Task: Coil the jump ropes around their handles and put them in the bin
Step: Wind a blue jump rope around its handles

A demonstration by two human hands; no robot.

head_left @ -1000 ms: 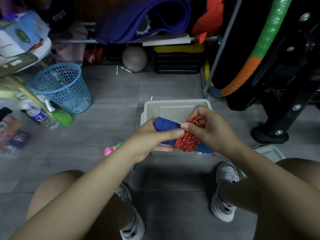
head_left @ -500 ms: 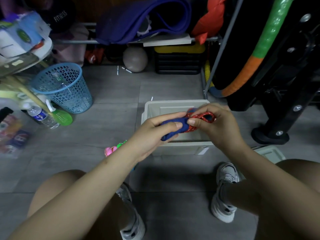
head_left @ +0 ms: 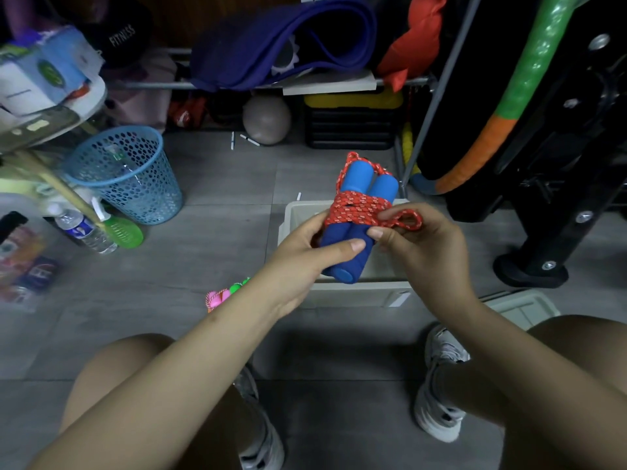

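While the left hand [head_left: 305, 256] grips the blue handles [head_left: 353, 232], right hand [head_left: 427, 245] fingers [head_left: 381, 234] pinch the red rope [head_left: 359, 208].

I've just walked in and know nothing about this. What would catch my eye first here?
Dead centre, two blue handles bound together by red rope, held over a pale bin on the floor. The left hand grips the handles from below while the right hand pinches a loose loop of the rope. Off to the left stands a blue mesh basket.
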